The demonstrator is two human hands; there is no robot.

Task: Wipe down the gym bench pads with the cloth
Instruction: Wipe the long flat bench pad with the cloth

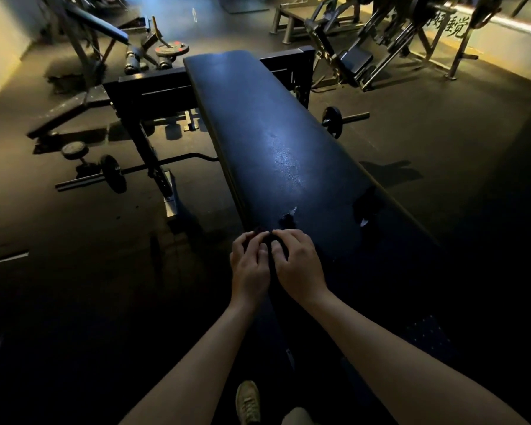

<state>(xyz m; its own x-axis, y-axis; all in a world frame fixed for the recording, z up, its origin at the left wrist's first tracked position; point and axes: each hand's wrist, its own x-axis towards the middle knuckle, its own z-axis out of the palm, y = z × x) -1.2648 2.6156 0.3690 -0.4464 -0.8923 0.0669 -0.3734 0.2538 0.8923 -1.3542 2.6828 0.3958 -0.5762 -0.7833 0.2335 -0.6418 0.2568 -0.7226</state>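
- While the left hand [249, 266] and right hand [301, 268] meet at the near end of the bench pad [267, 133], open dark floor [426, 139] lies along both its long edges.
- Their curled fingers pinch a small dark cloth [269, 240], hard to see, at the pad's near left edge.
- The pad is long, smooth and shiny, with torn spots [288, 219] near the hands.

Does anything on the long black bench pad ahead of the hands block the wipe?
Nothing visible does. The left hand and right hand pinch a dark cloth at the near end of the long black bench pad; ahead are only small tears.
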